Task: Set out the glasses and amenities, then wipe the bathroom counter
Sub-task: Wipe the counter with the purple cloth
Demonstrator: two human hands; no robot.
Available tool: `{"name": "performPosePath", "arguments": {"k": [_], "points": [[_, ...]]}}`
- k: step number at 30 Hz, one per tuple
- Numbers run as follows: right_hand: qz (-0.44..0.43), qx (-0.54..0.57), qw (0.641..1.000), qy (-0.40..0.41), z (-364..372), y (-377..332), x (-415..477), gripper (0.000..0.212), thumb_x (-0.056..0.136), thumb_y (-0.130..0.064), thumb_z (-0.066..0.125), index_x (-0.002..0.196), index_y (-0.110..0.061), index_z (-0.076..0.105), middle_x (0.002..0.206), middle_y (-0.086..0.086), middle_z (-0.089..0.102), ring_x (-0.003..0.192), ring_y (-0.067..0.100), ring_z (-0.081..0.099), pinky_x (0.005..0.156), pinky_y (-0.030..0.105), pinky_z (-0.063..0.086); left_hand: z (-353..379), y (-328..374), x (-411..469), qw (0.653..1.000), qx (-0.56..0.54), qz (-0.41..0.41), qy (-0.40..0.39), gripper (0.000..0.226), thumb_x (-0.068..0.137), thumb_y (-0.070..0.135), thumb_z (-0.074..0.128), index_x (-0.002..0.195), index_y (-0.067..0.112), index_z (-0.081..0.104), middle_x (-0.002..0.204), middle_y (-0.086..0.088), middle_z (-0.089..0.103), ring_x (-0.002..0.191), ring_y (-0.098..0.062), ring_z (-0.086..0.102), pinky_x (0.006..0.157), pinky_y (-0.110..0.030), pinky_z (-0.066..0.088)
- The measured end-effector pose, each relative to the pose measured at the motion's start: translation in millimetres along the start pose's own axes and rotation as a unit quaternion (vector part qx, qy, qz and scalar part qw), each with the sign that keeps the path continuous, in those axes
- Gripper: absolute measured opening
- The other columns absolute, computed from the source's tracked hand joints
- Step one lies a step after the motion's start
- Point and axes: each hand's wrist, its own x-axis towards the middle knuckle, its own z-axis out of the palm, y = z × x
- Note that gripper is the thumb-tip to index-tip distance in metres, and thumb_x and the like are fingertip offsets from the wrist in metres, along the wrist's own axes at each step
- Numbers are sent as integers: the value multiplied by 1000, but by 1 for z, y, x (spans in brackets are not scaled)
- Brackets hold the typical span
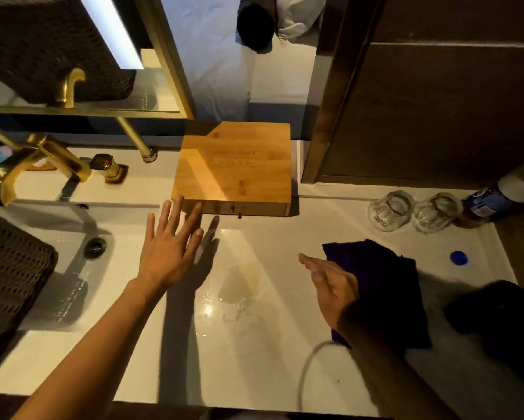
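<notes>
1. Your left hand (169, 249) is flat and open with fingers spread, holding nothing; its fingertips reach the front left corner of the wooden amenity box (235, 168).
2. Your right hand (330, 284) is also open, fingers straight and together, palm turned inward, with its far edge against the dark purple cloth (379, 286); it grips nothing.
3. That box sits at the back of the white counter (254, 353), lid shut, with a small knob on its front face.
4. Two clear glasses (413, 211) stand side by side near the right back corner, apparently mouth down, close together, beside a blue-labelled bottle (497, 200) with a white cap.
5. A small blue cap (458, 257) lies alone on the counter to the right of the cloth.
6. A wet patch (239, 286) with droplets shines on the counter between your two hands.
7. At the left, the gold faucet (27, 165) stands over the sink (72, 237), whose drain is visible.
</notes>
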Motion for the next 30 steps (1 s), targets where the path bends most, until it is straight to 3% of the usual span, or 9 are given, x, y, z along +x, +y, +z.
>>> {"name": "performPosePath", "arguments": {"k": [3,5,9,11,16,19,22,26,30], "points": [[12,-134,991,28,-32,51,-22,56,87,-32,38,138,-18,55,137,7,60,129,22,53,110,52,41,21,-11,-67,999,-13,-34,-26,61,101,61,5,158,44,-5,169,3,-18,156,-20,-19,128,-53,-3],[29,-298,953,39,-49,83,-32,66,85,-40,40,145,-15,47,149,18,47,137,38,43,113,61,27,34,-16,-114,998,-10,-52,-44,62,100,63,3,158,43,-6,169,6,-19,156,-17,-22,128,-54,-4],[52,-428,902,9,-56,105,-41,75,90,-59,37,150,-14,41,156,26,32,142,45,32,114,64,17,50,-14,-185,991,-34,-93,-95,57,102,61,8,155,50,-8,166,13,-26,153,-12,-28,127,-54,-8],[68,-450,890,1,-53,101,-41,76,90,-65,33,153,-23,35,158,23,28,145,43,28,116,61,14,56,-20,-199,989,-36,-101,-103,59,100,63,9,155,51,-10,166,13,-26,154,-14,-26,127,-56,-8],[98,-472,876,11,-49,92,-36,79,84,-73,30,152,-34,33,153,21,34,138,44,32,110,62,24,65,-40,-197,992,-3,-78,-103,63,97,68,7,156,50,-5,168,10,-21,156,-17,-22,126,-58,-7],[127,-458,880,17,-45,88,-30,81,81,-78,27,152,-38,28,152,21,28,138,44,26,110,63,21,69,-45,-197,994,10,-67,-90,63,98,67,10,157,49,-1,170,9,-16,157,-18,-18,126,-59,-5],[133,-455,880,21,-38,89,-31,81,84,-78,21,154,-38,21,156,21,21,144,42,18,113,65,14,75,-47,-198,995,17,-65,-75,61,99,65,13,156,50,-4,169,8,-18,157,-19,-19,126,-58,-4],[156,-456,876,-5,-26,87,-50,83,86,-79,13,157,-35,6,166,16,0,153,34,-5,119,62,-1,78,-50,-197,997,9,-56,-58,59,100,64,14,155,53,-5,169,8,-20,157,-19,-20,127,-56,-6],[191,-445,875,27,11,63,-96,81,88,-75,18,157,-33,10,166,17,5,153,36,1,120,62,1,79,-50,-199,997,1,-54,-52,58,101,64,15,154,54,-7,168,9,-20,156,-18,-21,127,-56,-7]]}}
